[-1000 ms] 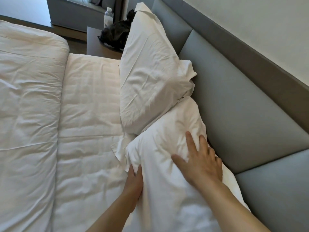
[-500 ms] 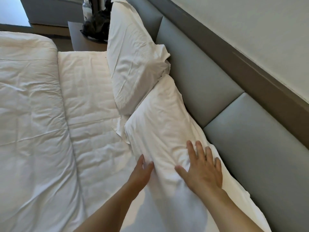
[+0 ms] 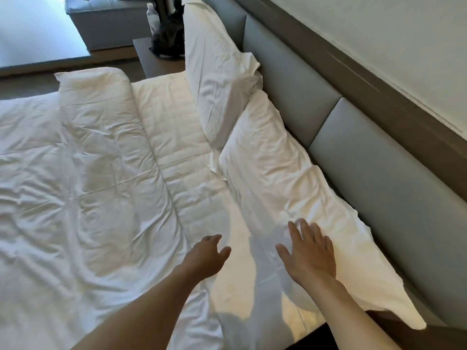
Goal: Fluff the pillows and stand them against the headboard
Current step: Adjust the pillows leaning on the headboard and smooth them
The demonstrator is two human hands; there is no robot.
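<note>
Two white pillows lean along the grey padded headboard [image 3: 379,157]. The far pillow [image 3: 217,79] stands fairly upright against it. The near pillow [image 3: 278,173] lies slanted, its long edge resting on the headboard and its lower end spread flat toward me. My right hand [image 3: 309,253] hovers flat over the near pillow's lower end, fingers spread, holding nothing. My left hand [image 3: 206,256] is off the pillow, above the mattress sheet [image 3: 177,147], fingers loosely curled and empty.
A folded white duvet [image 3: 83,160] covers the bed's left side. Beyond the bed's far end stand a dark nightstand [image 3: 156,59] with a black bag [image 3: 168,37] and a water bottle [image 3: 151,16]. A grey bench [image 3: 108,26] sits farther back.
My left hand has let go of the near pillow's edge and pulled back over the sheet. My right hand slid down toward the pillow's lower end. My view pulled back.
</note>
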